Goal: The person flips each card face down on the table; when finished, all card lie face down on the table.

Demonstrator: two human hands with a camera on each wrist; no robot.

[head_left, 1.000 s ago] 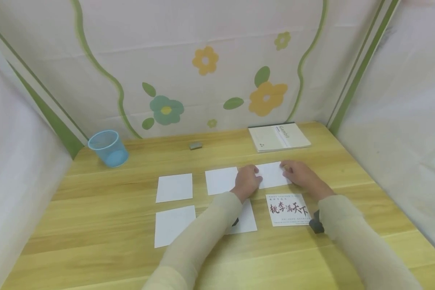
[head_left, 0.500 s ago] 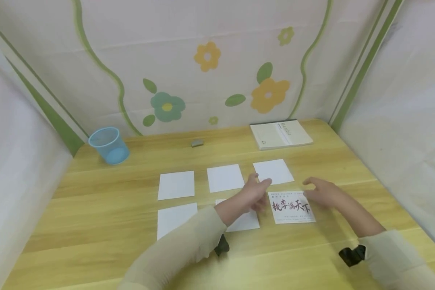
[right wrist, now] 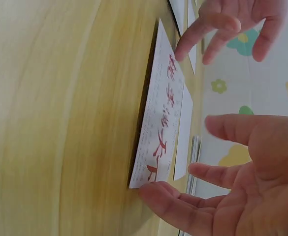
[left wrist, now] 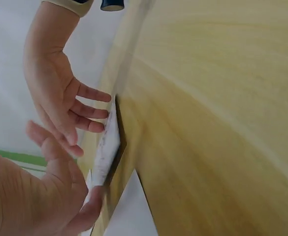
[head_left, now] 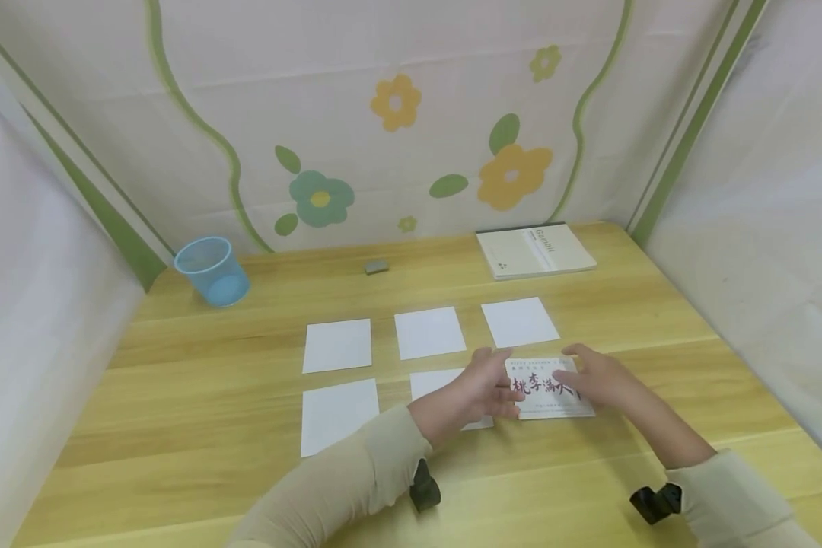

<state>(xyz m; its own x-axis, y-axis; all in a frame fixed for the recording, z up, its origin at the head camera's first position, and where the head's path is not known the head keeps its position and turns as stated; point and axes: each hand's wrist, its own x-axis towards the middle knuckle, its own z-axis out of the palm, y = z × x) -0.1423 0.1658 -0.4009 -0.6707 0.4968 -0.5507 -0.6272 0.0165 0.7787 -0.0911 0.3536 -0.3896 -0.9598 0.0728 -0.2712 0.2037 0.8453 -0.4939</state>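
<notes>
A square white card (head_left: pixel 540 403) printed with red brush characters lies on the table between my two hands. My left hand (head_left: pixel 469 392) is at its left edge, fingers loosely extended; in the left wrist view its fingertips reach the near end of the card (left wrist: pixel 107 147). Along the right edge is my right hand (head_left: pixel 599 377), fingers spread, with fingertips right at the card's corner in the right wrist view. A blank card (head_left: pixel 426 380) is partly hidden under my left hand and wrist. Behind the printed card lies another blank card (head_left: pixel 520 322).
More blank cards lie to the left, one in the back row (head_left: pixel 430 332) and two in the left column, back (head_left: pixel 338 346) and front (head_left: pixel 336 415). Farther back are a blue mesh cup (head_left: pixel 215 274), a small grey block (head_left: pixel 377 267) and a notebook (head_left: pixel 537 251).
Both hands have left the back right blank card and come toward the person, to either side of the printed card. That blank card now lies released in the back row.
</notes>
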